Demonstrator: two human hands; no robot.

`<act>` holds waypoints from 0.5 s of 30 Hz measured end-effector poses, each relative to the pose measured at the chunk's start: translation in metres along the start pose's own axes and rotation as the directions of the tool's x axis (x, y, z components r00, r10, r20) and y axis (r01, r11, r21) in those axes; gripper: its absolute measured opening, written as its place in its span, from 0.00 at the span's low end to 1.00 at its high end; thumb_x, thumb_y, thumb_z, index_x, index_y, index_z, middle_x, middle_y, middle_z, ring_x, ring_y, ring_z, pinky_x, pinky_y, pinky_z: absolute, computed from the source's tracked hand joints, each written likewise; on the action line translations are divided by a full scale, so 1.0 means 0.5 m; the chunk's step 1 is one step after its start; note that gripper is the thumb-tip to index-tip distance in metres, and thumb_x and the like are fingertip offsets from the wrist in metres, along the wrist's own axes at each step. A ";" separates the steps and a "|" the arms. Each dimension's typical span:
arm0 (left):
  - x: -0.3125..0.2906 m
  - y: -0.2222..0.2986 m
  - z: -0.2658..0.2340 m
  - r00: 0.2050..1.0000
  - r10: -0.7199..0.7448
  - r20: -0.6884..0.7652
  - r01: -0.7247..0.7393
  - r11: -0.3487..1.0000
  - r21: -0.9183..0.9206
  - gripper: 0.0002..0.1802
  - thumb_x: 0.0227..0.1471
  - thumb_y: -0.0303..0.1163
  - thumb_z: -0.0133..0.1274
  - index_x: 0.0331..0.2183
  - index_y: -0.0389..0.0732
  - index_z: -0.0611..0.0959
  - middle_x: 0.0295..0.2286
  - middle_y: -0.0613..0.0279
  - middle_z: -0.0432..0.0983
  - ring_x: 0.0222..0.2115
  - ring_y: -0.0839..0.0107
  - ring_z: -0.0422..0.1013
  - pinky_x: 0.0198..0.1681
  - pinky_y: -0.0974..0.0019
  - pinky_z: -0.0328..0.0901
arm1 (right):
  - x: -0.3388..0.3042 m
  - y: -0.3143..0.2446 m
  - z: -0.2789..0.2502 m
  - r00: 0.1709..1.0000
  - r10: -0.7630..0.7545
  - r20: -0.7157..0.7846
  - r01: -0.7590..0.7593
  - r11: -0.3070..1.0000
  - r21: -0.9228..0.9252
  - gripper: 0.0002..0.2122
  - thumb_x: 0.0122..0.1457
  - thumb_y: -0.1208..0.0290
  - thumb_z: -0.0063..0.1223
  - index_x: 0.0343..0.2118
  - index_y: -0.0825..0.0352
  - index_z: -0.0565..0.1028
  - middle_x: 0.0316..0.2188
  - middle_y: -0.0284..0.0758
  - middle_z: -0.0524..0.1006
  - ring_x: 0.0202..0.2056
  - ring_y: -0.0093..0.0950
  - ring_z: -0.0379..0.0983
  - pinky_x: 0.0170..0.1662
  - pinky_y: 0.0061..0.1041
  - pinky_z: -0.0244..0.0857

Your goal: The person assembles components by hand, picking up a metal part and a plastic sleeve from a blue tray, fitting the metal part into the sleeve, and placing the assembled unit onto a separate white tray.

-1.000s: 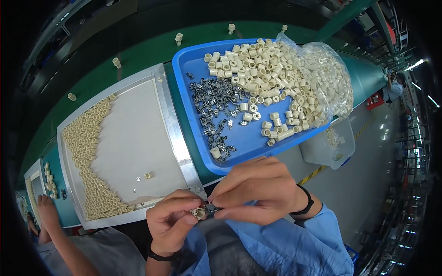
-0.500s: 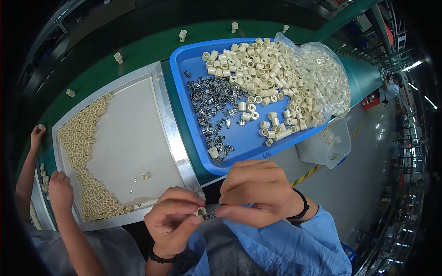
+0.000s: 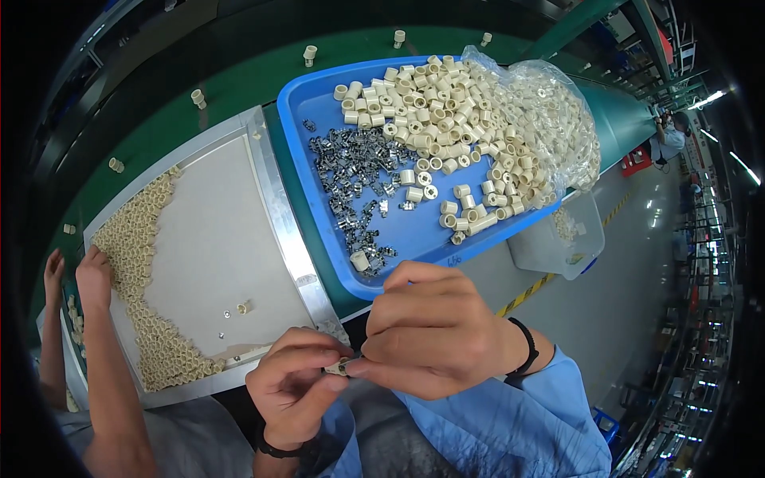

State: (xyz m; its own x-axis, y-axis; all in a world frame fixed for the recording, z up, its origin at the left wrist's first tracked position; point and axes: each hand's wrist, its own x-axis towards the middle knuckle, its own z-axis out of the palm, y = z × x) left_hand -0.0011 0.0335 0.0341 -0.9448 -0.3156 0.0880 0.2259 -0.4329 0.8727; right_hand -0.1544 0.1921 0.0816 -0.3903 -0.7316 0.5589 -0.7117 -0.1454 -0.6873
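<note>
My left hand (image 3: 288, 390) pinches a small cream plastic cap (image 3: 335, 367) between thumb and fingers, with its hollow end toward the right. My right hand (image 3: 438, 334) is closed at that end, thumb and forefinger pressed together on a small metal clip, which the fingertips mostly hide. Both hands are held in front of my body, below the near edge of a blue tray (image 3: 325, 253). In the tray lie a heap of loose metal clips (image 3: 351, 163) on the left and many cream caps (image 3: 446, 111) on the right.
A metal-framed board (image 3: 215, 231) stands at the left, with rows of cream pieces (image 3: 143, 271) along its far side. A co-worker's hand (image 3: 94, 275) is over it. A clear plastic bag (image 3: 558, 103) covers some caps. A translucent bin (image 3: 558, 243) sits beyond the tray.
My right fingers have moved left against the cap, and the metal clip has gone into its hollow end. The co-worker's hand has moved up onto the rows. The whole view has shifted slightly.
</note>
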 end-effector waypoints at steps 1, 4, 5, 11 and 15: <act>-0.001 -0.001 0.001 1.000 -0.005 -0.009 0.005 1.000 -0.005 0.16 0.51 0.16 0.64 0.44 0.30 0.84 0.42 0.45 0.78 0.42 0.59 0.78 0.45 0.61 0.74 | -0.001 -0.001 0.000 1.000 0.005 -0.001 -0.005 1.000 -0.002 0.09 0.47 0.73 0.74 0.23 0.67 0.81 0.23 0.32 0.77 0.22 0.28 0.73 0.30 0.28 0.64; -0.003 -0.003 0.002 1.000 -0.006 -0.016 0.006 1.000 0.000 0.16 0.51 0.16 0.64 0.44 0.30 0.85 0.42 0.45 0.78 0.42 0.59 0.78 0.45 0.61 0.74 | -0.003 -0.004 -0.003 1.000 0.015 -0.006 -0.015 1.000 -0.007 0.09 0.48 0.73 0.74 0.23 0.66 0.80 0.22 0.31 0.77 0.22 0.28 0.73 0.30 0.28 0.64; -0.004 -0.003 0.002 1.000 0.000 -0.016 0.000 1.000 0.010 0.16 0.50 0.16 0.65 0.43 0.30 0.85 0.41 0.45 0.78 0.41 0.59 0.79 0.45 0.61 0.74 | -0.003 -0.005 -0.006 0.999 0.034 0.015 -0.034 0.999 0.007 0.08 0.48 0.73 0.73 0.23 0.66 0.80 0.22 0.31 0.77 0.22 0.28 0.73 0.31 0.28 0.64; -0.002 -0.002 0.012 1.000 -0.010 -0.028 0.012 0.999 0.038 0.16 0.50 0.16 0.65 0.43 0.31 0.85 0.40 0.46 0.79 0.41 0.59 0.79 0.44 0.62 0.75 | -0.002 -0.009 -0.024 0.992 0.083 0.091 -0.086 0.996 0.023 0.07 0.49 0.75 0.71 0.23 0.64 0.80 0.23 0.31 0.77 0.23 0.27 0.74 0.33 0.28 0.65; -0.001 0.000 0.015 1.000 -0.003 -0.016 0.005 0.997 0.073 0.15 0.49 0.17 0.65 0.42 0.31 0.85 0.40 0.46 0.79 0.40 0.59 0.79 0.43 0.62 0.74 | 0.000 -0.011 -0.029 0.995 0.079 0.065 -0.082 0.996 0.046 0.07 0.50 0.75 0.71 0.23 0.64 0.80 0.23 0.30 0.78 0.23 0.27 0.74 0.33 0.28 0.65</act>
State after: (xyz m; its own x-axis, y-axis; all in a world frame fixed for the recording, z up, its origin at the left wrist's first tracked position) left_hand -0.0021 0.0399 0.0377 -0.9417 -0.3275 0.0774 0.2037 -0.3719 0.9056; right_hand -0.1588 0.2026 0.0922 -0.4063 -0.7825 0.4718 -0.6496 -0.1158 -0.7514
